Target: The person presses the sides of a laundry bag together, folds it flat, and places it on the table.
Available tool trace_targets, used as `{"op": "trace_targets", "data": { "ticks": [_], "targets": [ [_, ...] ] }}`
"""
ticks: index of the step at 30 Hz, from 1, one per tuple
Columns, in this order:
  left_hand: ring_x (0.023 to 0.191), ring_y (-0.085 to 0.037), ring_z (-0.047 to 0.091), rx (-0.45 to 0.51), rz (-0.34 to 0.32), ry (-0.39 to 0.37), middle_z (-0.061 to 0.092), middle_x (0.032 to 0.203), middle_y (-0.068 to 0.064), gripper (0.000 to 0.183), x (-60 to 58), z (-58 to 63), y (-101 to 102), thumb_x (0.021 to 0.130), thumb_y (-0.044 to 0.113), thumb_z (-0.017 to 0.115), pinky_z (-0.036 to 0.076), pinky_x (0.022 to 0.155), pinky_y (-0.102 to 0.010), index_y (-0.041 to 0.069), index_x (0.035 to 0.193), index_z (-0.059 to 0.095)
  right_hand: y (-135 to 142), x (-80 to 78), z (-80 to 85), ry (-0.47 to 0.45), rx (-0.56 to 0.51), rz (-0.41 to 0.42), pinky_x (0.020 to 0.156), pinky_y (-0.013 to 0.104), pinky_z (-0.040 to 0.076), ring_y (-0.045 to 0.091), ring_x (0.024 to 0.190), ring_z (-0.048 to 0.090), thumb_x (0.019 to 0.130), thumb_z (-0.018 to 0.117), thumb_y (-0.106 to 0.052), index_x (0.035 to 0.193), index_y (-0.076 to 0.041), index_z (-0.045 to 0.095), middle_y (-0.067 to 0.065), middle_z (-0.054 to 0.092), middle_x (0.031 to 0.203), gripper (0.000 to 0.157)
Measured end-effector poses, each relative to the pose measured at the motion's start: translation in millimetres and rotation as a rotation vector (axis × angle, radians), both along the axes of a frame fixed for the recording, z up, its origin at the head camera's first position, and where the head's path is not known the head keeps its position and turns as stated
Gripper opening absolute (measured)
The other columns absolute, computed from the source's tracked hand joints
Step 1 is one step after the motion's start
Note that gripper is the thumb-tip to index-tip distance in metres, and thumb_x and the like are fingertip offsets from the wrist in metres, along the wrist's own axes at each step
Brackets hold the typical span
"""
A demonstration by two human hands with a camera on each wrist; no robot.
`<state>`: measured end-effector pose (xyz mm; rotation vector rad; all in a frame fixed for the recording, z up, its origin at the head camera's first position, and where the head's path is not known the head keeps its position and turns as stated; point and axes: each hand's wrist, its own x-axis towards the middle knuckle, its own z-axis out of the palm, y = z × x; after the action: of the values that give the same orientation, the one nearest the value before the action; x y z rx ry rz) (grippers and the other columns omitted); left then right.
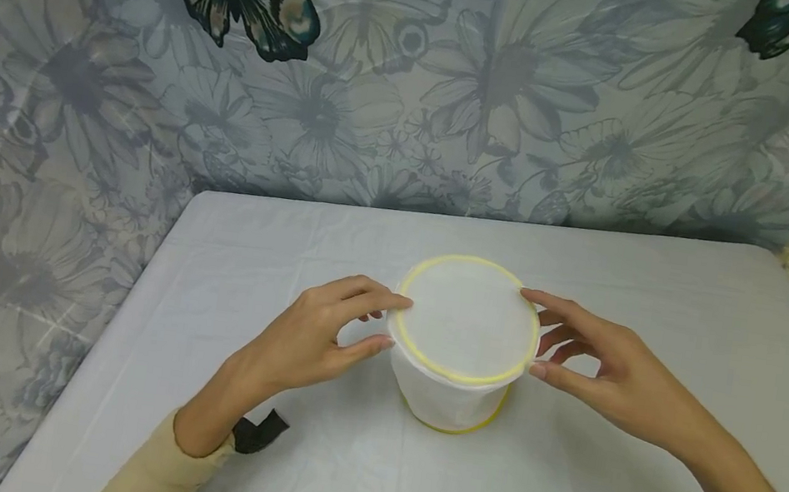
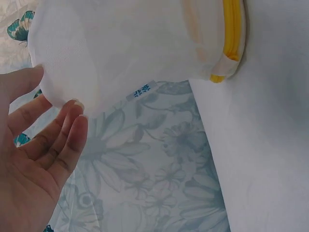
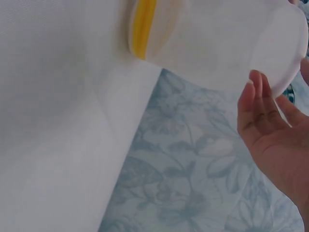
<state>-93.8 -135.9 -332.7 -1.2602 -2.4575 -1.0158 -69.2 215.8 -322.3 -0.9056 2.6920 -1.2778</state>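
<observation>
A white mesh laundry bag (image 1: 467, 319), drum-shaped with yellow trim round its top edge, stands upright on the table. In the left wrist view a yellow zipper (image 2: 232, 29) runs round its base, and a small printed tag (image 2: 141, 90) sticks out from its side. My left hand (image 1: 322, 328) holds the bag's upper rim on the left, one fingertip over the top edge and the thumb lower at the side. Opposite it, my right hand (image 1: 599, 355) holds the right side of the rim, with its fingertips against the mesh wall in the right wrist view.
A white cloth covers the table (image 1: 273, 246). Behind it hangs a floral and butterfly curtain (image 1: 415, 98). Black straps (image 1: 260, 431) show below the left wrist and near the right forearm.
</observation>
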Motion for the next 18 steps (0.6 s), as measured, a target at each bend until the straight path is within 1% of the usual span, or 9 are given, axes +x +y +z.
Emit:
{"op": "trace_targets", "data": {
  "ticks": [3, 6, 12, 16, 18],
  "targets": [
    [0.094, -0.008, 0.063, 0.012, -0.007, -0.024, 0.064, 0.12, 0.001, 0.039, -1.1, 0.7, 2.0, 0.091, 0.016, 0.075, 0.053, 0.082, -0.021, 0.014, 0.128, 0.065, 0.6, -1.4, -1.5, 0.04, -0.011, 0.023, 0.08, 0.019, 0.053, 0.007, 0.098, 0.065, 0.084, 0.079, -0.004, 0.148, -0.021, 0.048, -0.008, 0.06, 0.131, 0.073],
    [0.094, -0.006, 0.062, 0.02, -0.005, -0.046, 0.065, 0.121, 0.002, 0.039, -1.1, 1.3, 3.8, 0.091, 0.017, 0.075, 0.052, 0.082, -0.02, 0.013, 0.128, 0.065, 1.0, -2.4, -3.0, 0.053, -0.024, 0.025, 0.081, 0.018, 0.052, 0.007, 0.097, 0.065, 0.081, 0.081, -0.002, 0.145, -0.019, 0.051, -0.007, 0.059, 0.133, 0.073],
    [0.095, -0.007, 0.063, 0.027, 0.002, -0.065, 0.065, 0.121, 0.001, 0.043, -1.6, 0.0, 6.1, 0.089, 0.021, 0.077, 0.054, 0.083, -0.022, 0.01, 0.128, 0.064, 0.8, -5.9, -6.6, 0.056, -0.063, 0.02, 0.081, 0.019, 0.053, 0.009, 0.095, 0.066, 0.076, 0.084, 0.0, 0.139, -0.018, 0.055, -0.007, 0.06, 0.13, 0.072],
    [0.096, -0.007, 0.062, 0.021, 0.009, -0.072, 0.065, 0.121, 0.002, 0.044, -2.9, -2.1, 7.3, 0.087, 0.024, 0.079, 0.051, 0.084, -0.018, 0.01, 0.127, 0.065, -1.4, -8.6, -9.9, 0.06, -0.127, 0.038, 0.081, 0.02, 0.054, 0.01, 0.092, 0.067, 0.072, 0.086, 0.004, 0.133, -0.015, 0.059, -0.004, 0.062, 0.126, 0.07],
    [0.096, -0.007, 0.062, 0.017, 0.012, -0.076, 0.065, 0.122, 0.002, 0.045, -3.4, -3.3, 7.9, 0.087, 0.024, 0.079, 0.05, 0.084, -0.016, 0.009, 0.127, 0.065, -2.3, -9.8, -12.0, 0.06, -0.156, 0.044, 0.081, 0.02, 0.054, 0.011, 0.093, 0.066, 0.07, 0.086, 0.006, 0.13, -0.013, 0.061, -0.002, 0.063, 0.124, 0.068]
  ]
}}
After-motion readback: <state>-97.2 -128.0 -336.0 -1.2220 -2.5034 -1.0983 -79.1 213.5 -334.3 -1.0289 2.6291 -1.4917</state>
